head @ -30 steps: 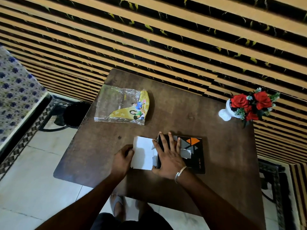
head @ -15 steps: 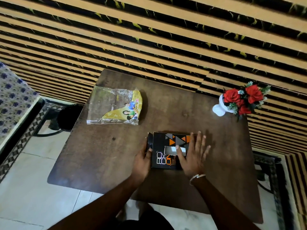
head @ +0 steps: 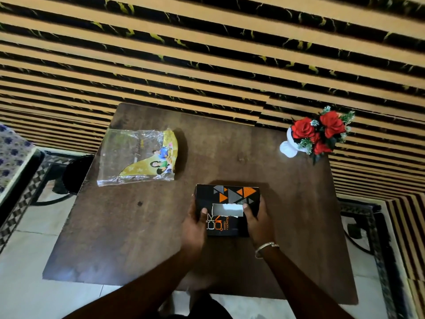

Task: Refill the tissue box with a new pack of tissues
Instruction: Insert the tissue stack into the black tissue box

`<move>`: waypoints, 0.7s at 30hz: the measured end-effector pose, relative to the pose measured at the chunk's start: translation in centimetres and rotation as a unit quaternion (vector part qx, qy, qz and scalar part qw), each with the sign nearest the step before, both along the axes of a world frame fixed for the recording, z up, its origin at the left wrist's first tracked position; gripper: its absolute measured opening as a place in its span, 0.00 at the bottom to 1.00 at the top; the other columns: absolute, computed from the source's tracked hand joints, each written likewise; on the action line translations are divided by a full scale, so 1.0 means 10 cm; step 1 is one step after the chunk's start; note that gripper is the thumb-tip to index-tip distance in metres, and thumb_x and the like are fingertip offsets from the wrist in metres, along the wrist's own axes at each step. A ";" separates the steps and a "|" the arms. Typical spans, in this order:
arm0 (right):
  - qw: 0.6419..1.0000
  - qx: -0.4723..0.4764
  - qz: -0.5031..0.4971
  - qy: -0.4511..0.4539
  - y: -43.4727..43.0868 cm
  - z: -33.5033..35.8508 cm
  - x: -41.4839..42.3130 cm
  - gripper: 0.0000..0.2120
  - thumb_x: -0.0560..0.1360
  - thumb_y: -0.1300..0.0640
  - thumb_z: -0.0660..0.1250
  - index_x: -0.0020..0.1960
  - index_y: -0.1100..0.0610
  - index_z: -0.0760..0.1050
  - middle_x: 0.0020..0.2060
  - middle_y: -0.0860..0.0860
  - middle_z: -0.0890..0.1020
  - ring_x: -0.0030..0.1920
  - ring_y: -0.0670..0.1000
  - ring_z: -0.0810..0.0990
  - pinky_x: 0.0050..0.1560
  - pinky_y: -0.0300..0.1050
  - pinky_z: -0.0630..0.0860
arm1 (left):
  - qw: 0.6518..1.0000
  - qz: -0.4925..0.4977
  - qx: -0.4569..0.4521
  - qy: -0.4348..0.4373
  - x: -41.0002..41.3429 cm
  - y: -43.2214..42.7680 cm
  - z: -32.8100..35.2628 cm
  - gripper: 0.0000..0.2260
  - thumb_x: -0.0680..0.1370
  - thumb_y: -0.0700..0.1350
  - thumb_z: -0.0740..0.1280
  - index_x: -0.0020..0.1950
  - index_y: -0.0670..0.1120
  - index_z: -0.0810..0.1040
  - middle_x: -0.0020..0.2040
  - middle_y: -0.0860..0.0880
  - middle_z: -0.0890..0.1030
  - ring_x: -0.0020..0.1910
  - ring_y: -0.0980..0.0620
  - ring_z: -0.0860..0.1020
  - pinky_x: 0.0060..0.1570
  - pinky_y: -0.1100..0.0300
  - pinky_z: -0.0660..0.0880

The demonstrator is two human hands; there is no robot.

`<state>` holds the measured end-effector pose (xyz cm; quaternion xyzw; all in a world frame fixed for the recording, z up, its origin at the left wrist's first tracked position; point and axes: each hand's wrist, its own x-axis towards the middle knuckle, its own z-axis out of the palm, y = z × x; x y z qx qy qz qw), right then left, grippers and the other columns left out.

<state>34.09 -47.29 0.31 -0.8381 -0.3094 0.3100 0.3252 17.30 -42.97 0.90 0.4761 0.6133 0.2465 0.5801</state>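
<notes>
Basically: both hands, left (head: 195,224) and right (head: 257,221), clasp the tissue box (head: 227,209) ends, thumbs beside slot. Keep it flat on worktop (head: 142,238), tease first tissue (head: 227,209) through.

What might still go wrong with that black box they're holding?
Both thumbs press beside the slot of the black and orange tissue box, left hand and right hand gripping its ends; squeezing could crumple the cardboard or push the white tissue deeper. The clear and yellow plastic wrapper overhangs the brown table and may slide off.

tissue box (head: 227,209) table-centre | wrapper (head: 140,156) behind-left | flowers (head: 319,133) behind-right
</notes>
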 end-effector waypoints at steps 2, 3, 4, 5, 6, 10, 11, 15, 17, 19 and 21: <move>1.000 0.013 -0.008 0.012 0.16 0.05 0.11 0.31 0.80 0.49 0.64 0.79 0.54 0.57 0.74 0.54 0.70 0.73 0.56 0.70 0.74 0.53 0.66 | 1.000 -0.002 0.017 0.004 0.10 0.19 0.02 0.25 0.83 0.49 0.59 0.79 0.52 0.58 0.74 0.52 0.68 0.70 0.49 0.72 0.72 0.49 0.67; 1.000 0.016 -0.015 0.012 0.29 0.07 0.20 0.31 0.80 0.50 0.63 0.79 0.55 0.57 0.75 0.55 0.68 0.74 0.56 0.68 0.75 0.53 0.64 | 0.999 -0.007 0.031 0.005 0.17 0.33 0.02 0.25 0.83 0.50 0.59 0.80 0.52 0.59 0.72 0.51 0.72 0.67 0.49 0.75 0.69 0.48 0.71; 1.000 0.021 -0.020 0.010 0.43 0.08 0.30 0.31 0.80 0.51 0.63 0.79 0.55 0.56 0.76 0.55 0.67 0.75 0.57 0.67 0.76 0.54 0.63 | 0.999 -0.015 0.043 0.006 0.24 0.48 0.05 0.25 0.83 0.51 0.59 0.79 0.52 0.59 0.70 0.49 0.75 0.64 0.49 0.78 0.66 0.48 0.74; 0.999 0.029 -0.019 0.010 0.58 0.10 0.39 0.31 0.80 0.51 0.62 0.80 0.54 0.56 0.76 0.55 0.66 0.75 0.57 0.66 0.76 0.56 0.62 | 0.998 -0.025 0.058 0.005 0.32 0.64 0.08 0.25 0.83 0.51 0.59 0.79 0.52 0.60 0.68 0.49 0.78 0.62 0.49 0.79 0.63 0.49 0.76; 0.999 0.030 -0.023 0.014 0.76 0.13 0.49 0.31 0.81 0.51 0.62 0.80 0.54 0.55 0.77 0.55 0.65 0.76 0.57 0.65 0.76 0.56 0.62 | 0.997 -0.032 0.068 0.000 0.42 0.84 0.12 0.24 0.83 0.50 0.59 0.79 0.51 0.60 0.66 0.50 0.78 0.60 0.51 0.80 0.62 0.52 0.76; 0.997 0.033 -0.031 0.062 1.49 0.25 0.86 0.28 0.82 0.55 0.60 0.80 0.52 0.55 0.76 0.55 0.67 0.74 0.59 0.67 0.74 0.56 0.65 | 0.997 -0.030 0.063 -0.023 0.77 1.62 0.22 0.22 0.83 0.47 0.60 0.77 0.52 0.63 0.62 0.50 0.78 0.57 0.46 0.81 0.58 0.44 0.79; 0.996 0.038 -0.025 0.073 1.69 0.25 0.95 0.28 0.82 0.56 0.60 0.80 0.51 0.55 0.74 0.55 0.69 0.72 0.59 0.70 0.72 0.56 0.68 | 0.997 -0.025 0.058 -0.033 0.87 1.82 0.22 0.21 0.83 0.46 0.60 0.76 0.52 0.63 0.60 0.51 0.77 0.59 0.45 0.80 0.58 0.42 0.79; 0.994 0.047 -0.009 0.101 2.28 0.23 1.18 0.26 0.82 0.60 0.60 0.78 0.52 0.59 0.71 0.57 0.72 0.69 0.60 0.73 0.70 0.59 0.71 | 0.997 0.004 0.052 -0.054 1.08 2.36 0.13 0.19 0.83 0.43 0.60 0.74 0.51 0.66 0.58 0.50 0.78 0.54 0.48 0.81 0.50 0.50 0.81; 0.993 0.051 -0.005 0.106 2.53 0.13 1.29 0.26 0.81 0.61 0.60 0.77 0.50 0.62 0.68 0.56 0.76 0.64 0.60 0.77 0.67 0.61 0.73 | 0.997 0.011 0.051 -0.057 1.16 2.58 0.07 0.18 0.83 0.42 0.60 0.73 0.49 0.67 0.57 0.50 0.79 0.50 0.50 0.81 0.45 0.55 0.81; 0.993 0.046 -0.004 0.110 2.67 0.03 1.37 0.26 0.80 0.61 0.60 0.77 0.49 0.63 0.67 0.56 0.77 0.63 0.60 0.78 0.66 0.61 0.75 | 0.997 0.017 0.039 -0.060 1.18 2.74 -0.01 0.17 0.83 0.42 0.60 0.72 0.48 0.68 0.55 0.50 0.80 0.48 0.51 0.81 0.45 0.54 0.81; 0.992 0.041 -0.002 0.121 2.76 -0.03 1.41 0.25 0.81 0.60 0.60 0.77 0.50 0.63 0.68 0.56 0.75 0.64 0.60 0.77 0.67 0.59 0.74 | 0.997 0.023 0.030 -0.063 1.21 2.86 -0.09 0.16 0.83 0.42 0.61 0.71 0.47 0.69 0.56 0.47 0.81 0.46 0.52 0.82 0.44 0.53 0.81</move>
